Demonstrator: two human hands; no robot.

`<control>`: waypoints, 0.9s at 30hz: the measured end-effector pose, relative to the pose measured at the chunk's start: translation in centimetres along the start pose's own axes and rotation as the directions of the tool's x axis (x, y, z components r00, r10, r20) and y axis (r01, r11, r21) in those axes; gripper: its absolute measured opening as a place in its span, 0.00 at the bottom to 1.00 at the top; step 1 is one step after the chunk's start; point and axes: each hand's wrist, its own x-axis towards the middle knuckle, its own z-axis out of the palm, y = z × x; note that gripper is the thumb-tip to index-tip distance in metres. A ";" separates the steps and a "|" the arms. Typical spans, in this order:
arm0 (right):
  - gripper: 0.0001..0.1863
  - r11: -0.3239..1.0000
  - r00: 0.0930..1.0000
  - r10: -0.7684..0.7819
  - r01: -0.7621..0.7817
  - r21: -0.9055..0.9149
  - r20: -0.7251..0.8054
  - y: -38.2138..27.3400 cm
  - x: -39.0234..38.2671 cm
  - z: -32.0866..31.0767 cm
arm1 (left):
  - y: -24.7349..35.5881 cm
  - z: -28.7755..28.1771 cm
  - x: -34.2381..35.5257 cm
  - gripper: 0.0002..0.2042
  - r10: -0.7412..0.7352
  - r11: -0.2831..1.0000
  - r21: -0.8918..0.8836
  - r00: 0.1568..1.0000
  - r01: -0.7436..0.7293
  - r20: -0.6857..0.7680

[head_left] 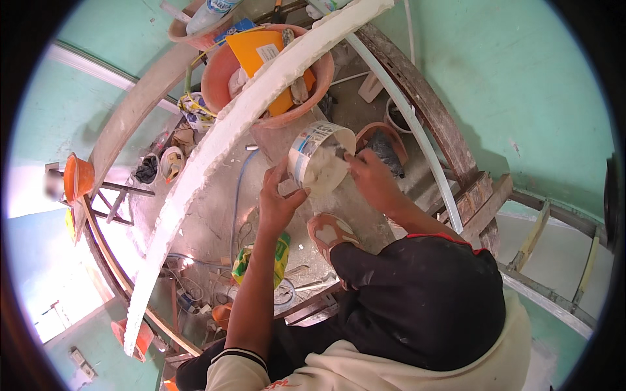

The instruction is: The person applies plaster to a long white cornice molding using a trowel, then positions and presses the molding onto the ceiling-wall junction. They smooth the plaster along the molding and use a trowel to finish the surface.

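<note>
My left hand (280, 195) grips the side of a round plastic tub (323, 169) that has a pale paste inside and a printed label. My right hand (366, 168) is closed on a small dark tool (342, 154), likely a scraper, reaching into the tub at its right side; most of the tool is hidden. Just above the tub a long white rough-edged strip (234, 122) runs diagonally across the view. My foot in a tan and white shoe (325, 233) is below the tub, beside a green and yellow bag (280, 257).
A large orange bucket (215, 78) holds yellow plastic items and tools. Wooden beams (450, 143) and a narrow light strip (424, 130) frame the right side. Orange containers (79, 179) hang at the left. Several buckets, cables (238, 192) and debris lie on the dusty floor.
</note>
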 end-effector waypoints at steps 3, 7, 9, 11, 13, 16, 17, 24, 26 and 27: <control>0.16 0.998 0.992 0.005 0.003 -0.059 0.128 2.0 -2.5 3.4 | -2.3 -0.5 -0.5 0.38 0.019 0.999 0.037 0.999 -0.018 -0.026; 0.16 0.988 0.996 0.082 -0.078 0.131 -0.023 2.6 -1.3 0.9 | 0.0 0.3 -0.7 0.39 -0.045 0.997 -0.069 0.998 0.042 -0.039; 0.15 0.991 0.991 0.083 -0.072 0.110 -0.104 3.4 -0.5 0.2 | 1.8 1.0 -0.6 0.40 -0.040 0.983 -0.181 0.999 0.033 -0.035; 0.14 0.999 0.990 -0.037 0.039 0.008 -0.135 4.3 -0.4 1.7 | 3.4 1.5 -0.1 0.40 0.004 0.977 -0.213 1.000 -0.011 -0.030; 0.13 0.962 0.995 0.098 -0.096 0.256 0.004 3.9 -1.5 2.7 | 4.5 2.0 0.0 0.40 0.067 0.984 -0.166 0.998 -0.070 -0.021; 0.12 0.658 0.885 0.272 -0.457 0.599 0.377 1.3 -2.6 2.3 | 5.4 2.3 -0.3 0.40 0.102 0.991 -0.081 0.995 -0.102 -0.002; 0.13 0.484 0.804 0.281 -0.590 0.646 0.524 0.4 -2.7 1.7 | 5.2 2.3 -0.4 0.40 0.125 0.990 -0.074 0.992 -0.124 0.018; 0.11 -0.192 0.701 0.052 -0.692 0.696 0.711 -1.1 -2.3 -0.9 | 3.1 2.7 -0.4 0.38 0.127 0.982 -0.142 0.991 -0.121 0.034; 0.12 -0.348 0.713 0.037 -0.648 0.678 0.700 -0.6 -2.0 -1.5 | 2.3 3.3 -0.6 0.37 0.048 0.949 -0.312 0.998 -0.034 0.036; 0.12 -0.345 0.717 0.056 -0.639 0.687 0.695 -0.3 -1.8 -2.0 | 1.9 3.9 -0.6 0.36 -0.010 0.898 -0.440 0.999 0.032 0.052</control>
